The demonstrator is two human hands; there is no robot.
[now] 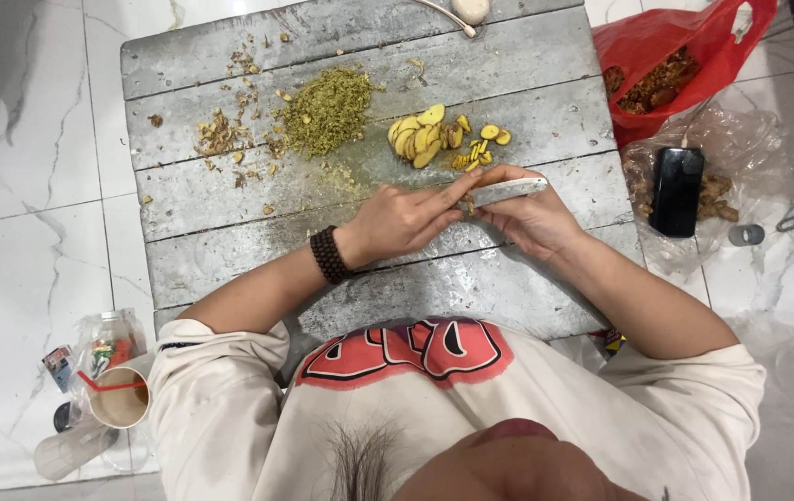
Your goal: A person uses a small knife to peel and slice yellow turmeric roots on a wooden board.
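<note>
Centre frame: right hand [531, 215] curled tight around a pale-bladed knife [506, 190], left hand [406, 221] fingers together, pinning a small ginger piece [467, 206] on grey wooden planks [230, 195].

Grey plank board [230, 199] — bearing ginger slices [420, 137], minced heap [327, 109], peel scraps [219, 136].

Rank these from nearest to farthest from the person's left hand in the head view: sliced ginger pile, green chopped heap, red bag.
From the left hand:
1. Sliced ginger pile, just beyond the fingers.
2. Green chopped heap, farther up the board.
3. Red bag, off the board's far corner.
</note>
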